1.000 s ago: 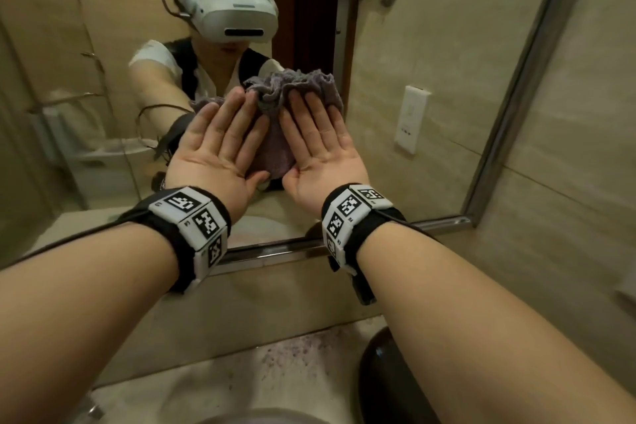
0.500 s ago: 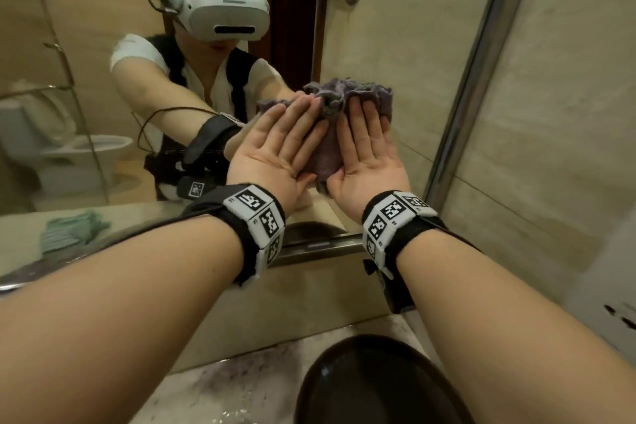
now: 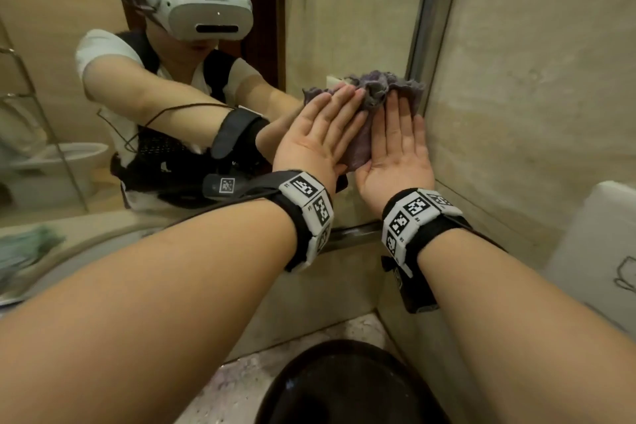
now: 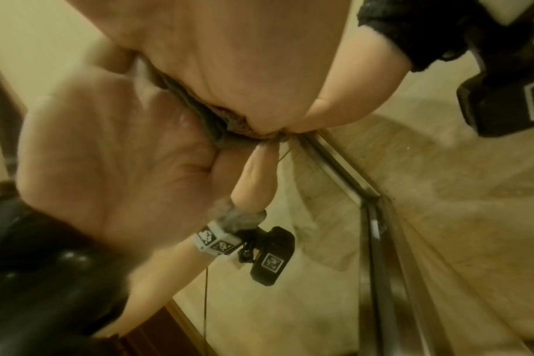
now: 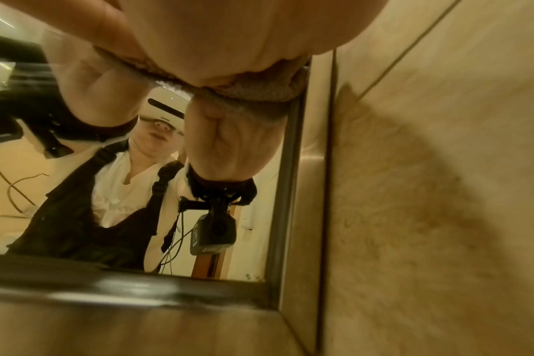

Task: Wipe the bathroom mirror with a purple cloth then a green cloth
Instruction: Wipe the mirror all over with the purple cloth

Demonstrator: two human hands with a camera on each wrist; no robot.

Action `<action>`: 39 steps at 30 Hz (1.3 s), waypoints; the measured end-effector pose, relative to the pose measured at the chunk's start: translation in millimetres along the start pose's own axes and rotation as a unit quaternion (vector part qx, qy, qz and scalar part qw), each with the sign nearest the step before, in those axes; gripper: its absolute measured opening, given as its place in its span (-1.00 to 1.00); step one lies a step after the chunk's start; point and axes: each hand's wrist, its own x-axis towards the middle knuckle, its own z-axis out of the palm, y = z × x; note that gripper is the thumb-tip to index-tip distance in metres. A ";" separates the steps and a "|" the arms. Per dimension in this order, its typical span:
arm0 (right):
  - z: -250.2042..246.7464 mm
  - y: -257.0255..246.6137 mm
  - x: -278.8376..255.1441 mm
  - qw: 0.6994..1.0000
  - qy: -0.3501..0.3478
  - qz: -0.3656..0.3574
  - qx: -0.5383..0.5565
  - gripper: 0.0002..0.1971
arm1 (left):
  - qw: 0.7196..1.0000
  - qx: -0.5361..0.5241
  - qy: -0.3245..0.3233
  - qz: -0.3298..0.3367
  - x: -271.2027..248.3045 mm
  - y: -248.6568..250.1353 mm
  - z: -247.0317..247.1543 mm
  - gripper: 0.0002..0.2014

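No readable words, brand names or numbers appeared anywhere. The only sign-like markings were black-and-white square coded patterns on the white wristband blocks [image 3: 311, 203] worn on both wrists, and one more on a black wrist-mounted camera housing [image 4: 271, 261] reflected in the bathroom mirror [image 3: 347, 27]. Tiny characters printed beside the wristband patterns were too small to make out.

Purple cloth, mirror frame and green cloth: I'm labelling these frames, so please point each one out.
purple cloth [image 3: 378, 86]: head view, bunched top edge above the fingertips.
mirror frame [image 3: 421, 21]: head view, right-hand metal upright.
green cloth [image 3: 24, 251]: head view, blurred reflection low on the left of the mirror.
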 end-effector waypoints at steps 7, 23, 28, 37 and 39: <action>-5.2 -11.6 -5.1 0.999 0.012 0.002 0.040 -0.27 | 0.999 0.031 0.007 0.025 -11.0 -14.3 1.0 -0.31; -11.9 -84.7 -21.2 0.983 0.092 -0.142 0.065 -0.26 | 0.999 0.001 -0.043 0.019 -90.0 -98.0 34.5 -0.28; -17.8 -128.0 -20.4 0.969 0.154 -0.190 0.036 -0.23 | 1.000 0.003 0.013 0.018 -133.4 -136.3 62.5 -0.36; -22.2 -208.1 -31.5 0.945 0.204 -0.249 0.058 -0.28 | 0.998 0.010 -0.033 -0.061 -201.1 -176.2 93.2 -0.36; -23.0 -223.3 -35.1 0.943 0.205 -0.254 0.058 -0.28 | 0.996 0.002 -0.059 -0.069 -214.2 -185.6 95.8 -0.36</action>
